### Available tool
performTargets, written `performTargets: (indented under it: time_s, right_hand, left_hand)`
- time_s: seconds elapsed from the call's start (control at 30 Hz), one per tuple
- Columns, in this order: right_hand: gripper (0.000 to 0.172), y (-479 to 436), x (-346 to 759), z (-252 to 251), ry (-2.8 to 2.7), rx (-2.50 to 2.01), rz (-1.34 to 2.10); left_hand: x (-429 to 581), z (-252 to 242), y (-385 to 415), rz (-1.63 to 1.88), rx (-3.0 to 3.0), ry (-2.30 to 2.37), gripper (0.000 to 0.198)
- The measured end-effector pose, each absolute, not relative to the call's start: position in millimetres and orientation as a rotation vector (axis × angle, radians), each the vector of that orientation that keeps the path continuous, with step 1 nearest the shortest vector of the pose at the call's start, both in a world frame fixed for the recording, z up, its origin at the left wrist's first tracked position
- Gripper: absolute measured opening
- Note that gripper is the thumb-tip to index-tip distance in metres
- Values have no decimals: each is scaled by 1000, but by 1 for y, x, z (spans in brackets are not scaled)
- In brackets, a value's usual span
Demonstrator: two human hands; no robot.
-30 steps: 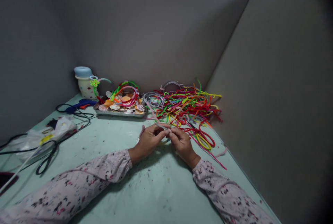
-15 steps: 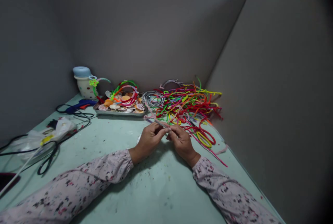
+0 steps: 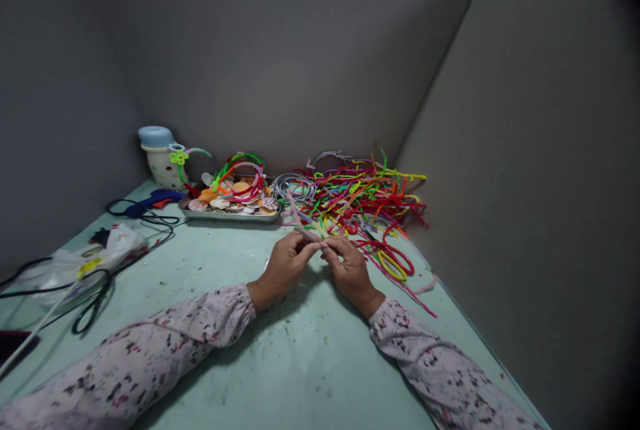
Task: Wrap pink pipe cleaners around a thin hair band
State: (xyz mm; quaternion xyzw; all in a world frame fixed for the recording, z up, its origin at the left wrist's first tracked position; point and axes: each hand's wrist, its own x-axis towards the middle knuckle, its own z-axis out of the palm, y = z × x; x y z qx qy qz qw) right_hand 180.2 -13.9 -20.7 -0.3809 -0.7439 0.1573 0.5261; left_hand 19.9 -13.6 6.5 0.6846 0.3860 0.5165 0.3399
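Note:
My left hand (image 3: 286, 263) is closed, with thumb and index finger pinching a thin grey strip (image 3: 307, 235) that looks like part of a headband. Fingertip to fingertip with it, my right hand (image 3: 351, 275) pinches at the strip's right end. A pale pink pipe cleaner (image 3: 294, 207) rises from the pinch and slants up to the left. How it is joined to the strip is hidden by my fingers. Just beyond my hands lies a heap of coloured pipe cleaners (image 3: 365, 193), and left of it is a stack of grey headbands (image 3: 294, 188).
A metal tray (image 3: 230, 217) holds shells, with pipe-cleaner-covered headbands on top. Behind it stands a cream cup with a blue lid (image 3: 156, 137). A blue glue gun (image 3: 153, 203), black cables (image 3: 103, 300) and a plastic bag (image 3: 123, 243) lie at left. Grey walls close in the table.
The pink pipe cleaner has swung more upright above my fingers, and more of the grey strip shows. Both hands stay in nearly the same place.

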Motion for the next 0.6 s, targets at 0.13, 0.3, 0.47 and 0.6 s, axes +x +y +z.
performTargets:
  time_s: [0.13,0.3,0.47,0.6]
  right_hand:
    - [12,-13,180,-21,-1783,-926,390]
    - [13,-15,178,-22,-1748,-911,580]
    - [17,-18,178,-22,-1769,-926,661]
    - [16,-18,179,-20,-1788,-956,594]
  left_hand:
    - [20,3,-12,1322,1752,1018,19]
    - [19,-1,-9,1299,1738,1048,20]
    - [19,-1,-9,1297,1730,1015,18]
    - [19,-1,-10,1277,1732,1044,18]
